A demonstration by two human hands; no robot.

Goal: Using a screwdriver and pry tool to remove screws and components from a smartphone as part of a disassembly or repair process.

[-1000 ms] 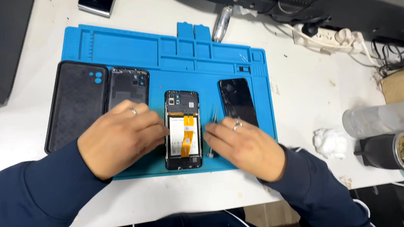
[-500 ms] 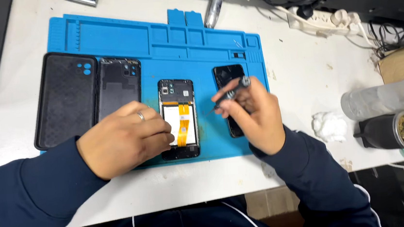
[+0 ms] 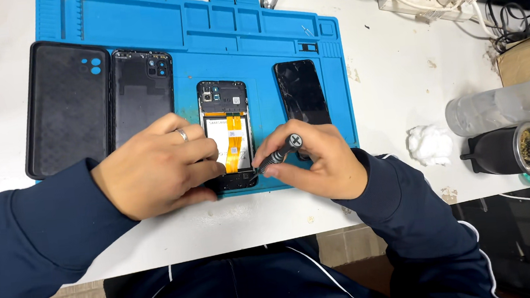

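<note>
An opened phone (image 3: 224, 117) lies back-up in the middle of a blue work mat (image 3: 139, 26), its camera end away from the person, with an orange flex strip running down over a pale battery that carries a small white label. The left hand (image 3: 155, 168), a ring on one finger, lies curled over the phone's lower left side, fingers pressing its edge. The right hand (image 3: 314, 160) pinches a small black screwdriver (image 3: 278, 154) between thumb and fingers; the tool tilts down to the left, its tip at the phone's lower right corner.

Just right of the phone, a dark glass screen panel (image 3: 301, 91) lies flat on the mat. To the left lie a black back cover (image 3: 144, 92) with camera holes and, beside it, a larger black case (image 3: 66, 105) through whose openings the blue shows. Off the mat to the right, on the white table (image 3: 393, 80), sit a wad of white cotton (image 3: 429, 144) and a dark cup (image 3: 511, 150) with a metal straw. A white power strip (image 3: 431, 0) lies at the far edge.
</note>
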